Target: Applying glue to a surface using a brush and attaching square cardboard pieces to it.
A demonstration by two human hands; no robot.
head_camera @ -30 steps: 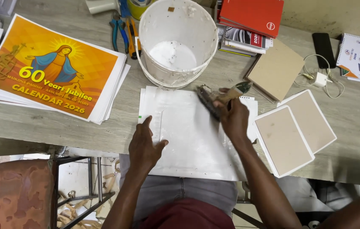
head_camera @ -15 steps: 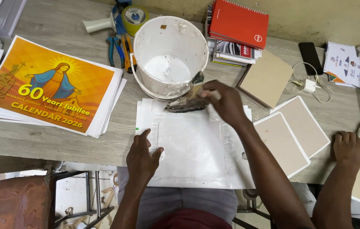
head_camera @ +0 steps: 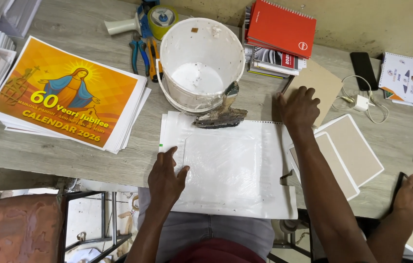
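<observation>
White sheet stack (head_camera: pixel 226 165), glossy with wet paste, lies at the near edge of the grey wood-grain tabletop (head_camera: pixel 119 160), dead centre before the person. Left hand (head_camera: pixel 166 178) lies flat on the stack's 9 o'clock edge, grip spread, fingers pressing the paper, pinching nothing. Right hand (head_camera: pixel 299 106) at 2 o'clock of the stack, palm down, grip spread, fingertips resting on a brown card board (head_camera: pixel 321 83). Paste-crusted brush (head_camera: pixel 222 114) lies across the stack's 12 o'clock edge, its handle leaning on the white bucket (head_camera: pixel 201 63) just behind; bucket holds a little white paste. At 9 to 10 o'clock, well apart: pile of orange calendar prints (head_camera: pixel 65 95). Pliers (head_camera: pixel 141 51) and a tape dispenser (head_camera: pixel 155 17) at 11 o'clock beside the bucket. Red spiral notebook (head_camera: pixel 282 27) on a book pile at 1 o'clock. Two white-bordered tan boards (head_camera: pixel 347 151) at 3 o'clock, overlapping, just beside the stack. Black phone (head_camera: pixel 363 70), white charger (head_camera: pixel 362 102) farther out. A second person's hand (head_camera: pixel 411 197) at 4 o'clock grips the tabletop's near edge.
</observation>
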